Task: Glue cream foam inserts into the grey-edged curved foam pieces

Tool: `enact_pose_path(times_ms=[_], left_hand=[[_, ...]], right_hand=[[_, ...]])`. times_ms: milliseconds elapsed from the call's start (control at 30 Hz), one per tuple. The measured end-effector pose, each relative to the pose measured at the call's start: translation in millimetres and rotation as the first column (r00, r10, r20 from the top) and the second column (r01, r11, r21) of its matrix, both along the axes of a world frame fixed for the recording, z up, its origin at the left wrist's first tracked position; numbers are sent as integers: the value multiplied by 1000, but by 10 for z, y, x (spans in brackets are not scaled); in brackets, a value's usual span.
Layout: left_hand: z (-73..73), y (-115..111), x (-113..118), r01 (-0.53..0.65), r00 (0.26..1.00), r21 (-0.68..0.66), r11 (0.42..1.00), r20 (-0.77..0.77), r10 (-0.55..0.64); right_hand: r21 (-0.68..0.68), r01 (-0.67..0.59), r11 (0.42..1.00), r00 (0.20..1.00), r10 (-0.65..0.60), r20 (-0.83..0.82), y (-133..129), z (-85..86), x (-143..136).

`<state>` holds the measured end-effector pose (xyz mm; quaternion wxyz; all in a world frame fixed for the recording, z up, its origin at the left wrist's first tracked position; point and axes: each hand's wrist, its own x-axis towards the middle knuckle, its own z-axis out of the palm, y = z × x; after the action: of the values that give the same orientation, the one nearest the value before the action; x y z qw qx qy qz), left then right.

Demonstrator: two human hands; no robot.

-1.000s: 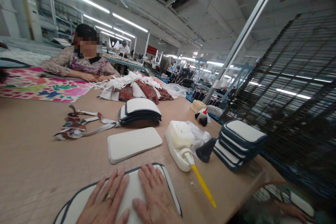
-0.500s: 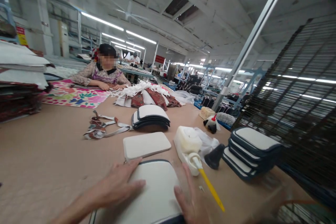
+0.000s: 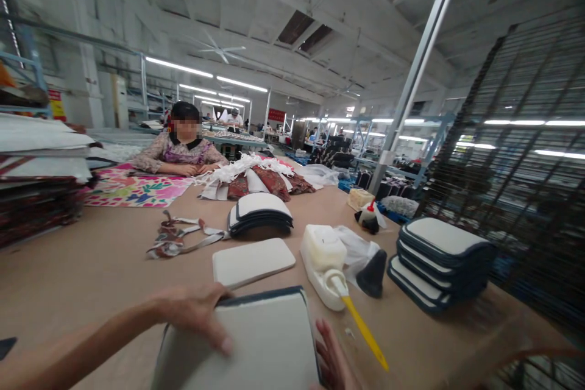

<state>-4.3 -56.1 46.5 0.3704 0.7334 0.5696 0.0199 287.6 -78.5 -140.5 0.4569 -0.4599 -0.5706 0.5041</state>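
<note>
A pale, dark-edged padded panel (image 3: 256, 335) lies before me at the bottom of the head view. My left hand (image 3: 196, 317) is closed over its upper left edge, thumb on the pale face and fingertips hidden at the far side. Beside the panel's right edge is my right hand (image 3: 331, 356), fingers loosely bent and a little apart; its thumb is mostly hidden. Just beyond lies a flat cream panel (image 3: 253, 262). To the right, a white plastic container (image 3: 320, 250) lies with a yellow-handled brush (image 3: 365, 332) at its opening.
Dark-edged panels are stacked at right (image 3: 441, 262), and a curved stack (image 3: 260, 213) sits farther back. Fabric strips (image 3: 183, 237), a black cone-shaped piece (image 3: 372, 274) and a red-tipped bottle (image 3: 368, 216) lie around. Across the table sits a person (image 3: 183, 146) by floral fabric (image 3: 137, 186).
My left hand has shifted left and gripped the panel's upper left edge. My right hand has moved down along the right edge, its fingers more bent. The camera view has tilted slightly.
</note>
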Motion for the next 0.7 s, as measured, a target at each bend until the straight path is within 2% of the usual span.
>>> enact_pose_path(times_ms=[67, 133, 167, 233, 300, 367, 433, 500, 567, 600, 667, 700], left_hand=[[274, -245, 74, 86, 993, 130, 988, -89, -75], [441, -490, 149, 155, 975, 280, 947, -197, -101], [476, -600, 177, 157, 964, 325, 932, -256, -73], [468, -780, 205, 113, 940, 329, 938, -340, 6], [406, -900, 197, 59, 928, 299, 953, -367, 58], [336, -960, 145, 57, 936, 299, 953, -347, 53], [263, -958, 21, 89, 955, 373, 924, -296, 28], [161, -910, -206, 111, 977, 455, 884, -215, -12], [-8, -853, -522, 51, 998, 495, 867, -65, -21], [-125, -832, -691, -21, 999, 491, 871, 46, -1], [-417, -810, -983, -205, 946, 429, 880, 317, 65], [-582, -804, -1084, -273, 887, 373, 886, 455, 82]], right_hand=[[64, -93, 994, 995, 91, 35, 45, 297, 15], [138, -194, 971, 979, 182, 91, 80, 602, -28], [143, -242, 960, 968, 227, 111, 84, 730, -66], [115, -306, 945, 945, 287, 154, 58, 889, -150], [81, -310, 947, 936, 289, 201, 1, 900, -219], [90, -298, 950, 935, 272, 228, -50, 798, -266], [138, -276, 951, 946, 244, 212, -49, 655, -304], [181, -256, 950, 954, 217, 209, 32, 537, -354], [155, -213, 965, 958, 175, 226, 171, 482, -427], [120, -190, 974, 959, 158, 236, 241, 479, -468], [81, -153, 985, 963, 130, 236, 337, 504, -534], [100, -148, 984, 966, 123, 228, 350, 523, -550]])
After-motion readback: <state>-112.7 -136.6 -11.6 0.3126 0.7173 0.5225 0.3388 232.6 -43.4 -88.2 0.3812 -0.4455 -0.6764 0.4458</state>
